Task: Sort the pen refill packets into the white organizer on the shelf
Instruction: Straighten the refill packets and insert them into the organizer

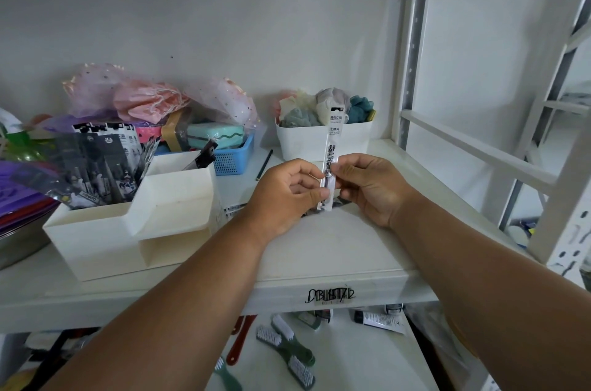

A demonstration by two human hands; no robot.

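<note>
A long clear pen refill packet (333,131) stands upright above the middle of the shelf, pinched from both sides. My left hand (286,195) grips its lower part and my right hand (367,186) pinches it at mid-height. The white organizer (96,237) sits at the left. Its rear left compartment holds several dark refill packets (96,163), and one more packet (204,158) leans in the rear right compartment. A few loose packets (235,209) lie on the shelf under my left hand, mostly hidden.
A white bin (319,143) of cloths stands behind the hands. A blue basket (235,157), a pencil (264,164) and pink bags (144,99) sit at the back. The shelf upright (412,48) rises at the right. Brushes (287,349) lie on the lower shelf.
</note>
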